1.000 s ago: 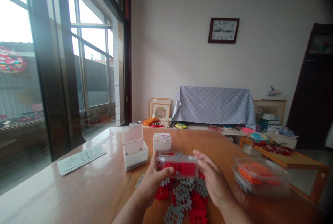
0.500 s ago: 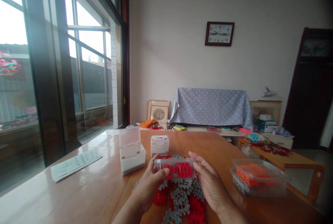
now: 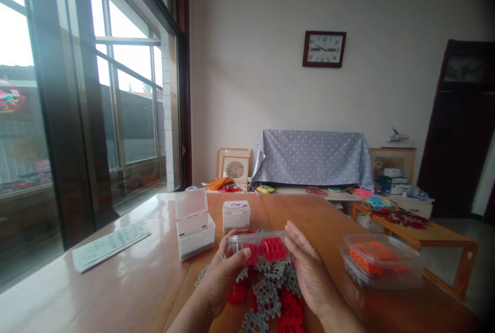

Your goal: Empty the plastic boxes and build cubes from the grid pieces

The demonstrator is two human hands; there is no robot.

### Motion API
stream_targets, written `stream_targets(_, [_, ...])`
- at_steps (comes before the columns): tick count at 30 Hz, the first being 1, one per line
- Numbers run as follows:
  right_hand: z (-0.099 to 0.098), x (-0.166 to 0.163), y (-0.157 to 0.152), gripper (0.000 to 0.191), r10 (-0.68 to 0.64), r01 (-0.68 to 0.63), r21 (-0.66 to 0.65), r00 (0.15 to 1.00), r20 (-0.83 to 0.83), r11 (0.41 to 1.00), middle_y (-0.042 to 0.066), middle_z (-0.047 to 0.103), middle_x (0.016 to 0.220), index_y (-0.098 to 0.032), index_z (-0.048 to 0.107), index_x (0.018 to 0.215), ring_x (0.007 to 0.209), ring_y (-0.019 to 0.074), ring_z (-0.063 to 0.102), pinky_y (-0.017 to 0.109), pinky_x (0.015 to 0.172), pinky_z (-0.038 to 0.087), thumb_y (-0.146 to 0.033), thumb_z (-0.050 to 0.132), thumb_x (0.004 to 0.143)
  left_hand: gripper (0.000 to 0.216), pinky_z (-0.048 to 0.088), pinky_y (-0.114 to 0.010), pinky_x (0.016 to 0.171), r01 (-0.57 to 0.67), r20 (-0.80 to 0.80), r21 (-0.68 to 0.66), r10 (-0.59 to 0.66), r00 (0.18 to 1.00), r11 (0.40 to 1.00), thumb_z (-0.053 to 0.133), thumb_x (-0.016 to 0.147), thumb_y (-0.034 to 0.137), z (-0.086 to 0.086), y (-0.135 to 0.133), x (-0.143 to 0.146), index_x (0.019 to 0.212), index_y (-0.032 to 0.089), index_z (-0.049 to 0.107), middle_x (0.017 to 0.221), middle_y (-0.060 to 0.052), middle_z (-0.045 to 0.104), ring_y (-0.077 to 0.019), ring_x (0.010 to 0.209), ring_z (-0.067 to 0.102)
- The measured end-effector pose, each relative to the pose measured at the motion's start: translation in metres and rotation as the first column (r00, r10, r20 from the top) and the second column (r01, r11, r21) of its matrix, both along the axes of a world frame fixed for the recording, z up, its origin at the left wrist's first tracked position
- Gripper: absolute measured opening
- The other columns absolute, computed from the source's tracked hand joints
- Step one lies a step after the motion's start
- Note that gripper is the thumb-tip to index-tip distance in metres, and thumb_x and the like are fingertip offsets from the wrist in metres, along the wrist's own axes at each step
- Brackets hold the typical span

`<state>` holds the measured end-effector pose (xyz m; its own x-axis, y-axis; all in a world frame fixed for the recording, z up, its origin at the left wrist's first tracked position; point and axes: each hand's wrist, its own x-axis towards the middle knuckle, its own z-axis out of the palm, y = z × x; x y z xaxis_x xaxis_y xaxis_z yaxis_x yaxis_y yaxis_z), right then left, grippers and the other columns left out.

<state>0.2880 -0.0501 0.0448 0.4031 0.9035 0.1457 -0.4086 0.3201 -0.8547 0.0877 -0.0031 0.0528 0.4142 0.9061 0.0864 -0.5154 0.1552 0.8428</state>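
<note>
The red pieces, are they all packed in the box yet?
Not all. Some red pieces already sit inside the clear box, which the left hand and right hand hold over the table. A pile of red and grey pieces lies loose underneath. A white box stands open nearby.

Glossy wooden counter [image 3: 154, 281] carries paper sheet [image 3: 110, 240], two white boxes [image 3: 195, 230] [image 3: 235, 216], clear tub [image 3: 381, 261], red-grey tile pile [image 3: 270, 297].

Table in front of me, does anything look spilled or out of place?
Yes: red and grey toy tiles lie loose in a heap on the wooden table, under the clear box held by the left hand and right hand. The white box stands open.
</note>
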Motion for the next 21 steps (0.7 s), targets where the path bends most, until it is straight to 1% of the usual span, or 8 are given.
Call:
stream_targets(2, [-0.005,-0.004,0.003,0.077,-0.068,0.067,-0.028,0.997,-0.047,0.997,0.004,0.052,0.152,-0.032,0.056,0.142,0.145,0.0274,0.041,0.044,0.122,0.029,-0.048,0.085,0.072,0.097,0.044,-0.045,0.107,-0.052,-0.017,0.024,0.052,0.999,0.998,0.084,0.075,0.038,0.001,-0.001,0.001,0.153,0.028,0.028,0.134,-0.013,0.064,-0.0317,0.124,0.062])
stream_targets(4, [-0.009,-0.009,0.005,0.084,-0.048,0.043,-0.043,0.991,-0.128,0.998,0.005,0.054,0.15,-0.032,0.05,0.146,0.143,0.0263,0.044,0.043,0.121,0.032,-0.048,0.086,0.072,0.095,0.042,-0.045,0.108,-0.09,-0.038,0.062,0.093,0.995,0.994,0.084,0.075,0.04,0.002,-0.003,0.002,0.152,0.026,0.029,0.136,-0.015,0.063,-0.0319,0.126,0.059])
stream_targets(8, [-0.01,-0.025,0.001,0.075,0.188,-0.194,0.008,0.943,-0.275,0.981,0.006,0.064,0.138,-0.031,0.053,0.142,0.132,0.0283,0.056,0.047,0.115,0.041,-0.053,0.081,0.077,0.093,0.044,-0.045,0.107,-0.138,-0.087,0.104,0.147,0.985,0.985,0.085,0.074,0.044,0.005,-0.009,0.009,0.147,0.022,0.032,0.131,-0.017,0.064,-0.0312,0.12,0.062])
stream_targets(11, [-0.002,-0.037,-0.007,0.064,0.361,-0.352,0.087,0.882,-0.303,0.932,0.01,0.067,0.133,-0.025,0.062,0.133,0.128,0.0321,0.058,0.049,0.105,0.049,-0.062,0.072,0.082,0.089,0.046,-0.045,0.104,-0.086,-0.113,0.142,0.103,0.988,0.986,0.086,0.072,0.043,0.002,-0.013,0.016,0.142,0.021,0.036,0.128,-0.018,0.064,-0.0316,0.117,0.064])
stream_targets(13, [0.004,-0.041,-0.011,0.061,0.412,-0.394,0.122,0.859,-0.304,0.911,0.011,0.068,0.132,-0.023,0.064,0.129,0.125,0.0328,0.059,0.049,0.1,0.051,-0.064,0.066,0.085,0.088,0.048,-0.046,0.102,-0.064,-0.123,0.193,0.088,0.988,0.979,0.089,0.068,0.042,-0.002,-0.013,0.02,0.138,0.022,0.039,0.13,-0.018,0.063,-0.0327,0.117,0.063])
stream_targets(16, [0.007,-0.041,-0.012,0.057,0.407,-0.388,0.124,0.853,-0.326,0.913,0.011,0.068,0.131,-0.022,0.065,0.128,0.121,0.0321,0.062,0.048,0.095,0.053,-0.063,0.064,0.087,0.084,0.049,-0.049,0.1,-0.065,-0.185,0.252,0.114,0.976,0.966,0.085,0.07,0.05,-0.007,-0.012,0.022,0.136,0.022,0.043,0.133,-0.019,0.061,-0.0358,0.119,0.061])
stream_targets(19, [0.002,-0.039,-0.008,0.061,0.335,-0.325,0.092,0.872,-0.356,0.941,0.01,0.071,0.127,-0.023,0.063,0.131,0.118,0.0317,0.063,0.047,0.093,0.053,-0.061,0.071,0.083,0.063,0.04,-0.053,0.11,-0.168,-0.313,0.39,0.302,0.901,0.905,0.074,0.079,0.057,-0.005,-0.011,0.017,0.129,0.022,0.057,0.147,-0.018,0.049,-0.0385,0.137,0.046])
stream_targets(21, [-0.002,-0.04,-0.007,0.065,0.294,-0.285,0.079,0.885,-0.362,0.955,0.009,0.072,0.125,-0.025,0.059,0.135,0.116,0.0313,0.064,0.047,0.091,0.053,-0.056,0.076,0.081,0.052,0.029,-0.052,0.118,-0.236,-0.345,0.55,0.475,0.809,0.801,0.073,0.081,0.056,-0.001,-0.01,0.012,0.121,0.024,0.066,0.154,-0.014,0.043,-0.0369,0.145,0.035])
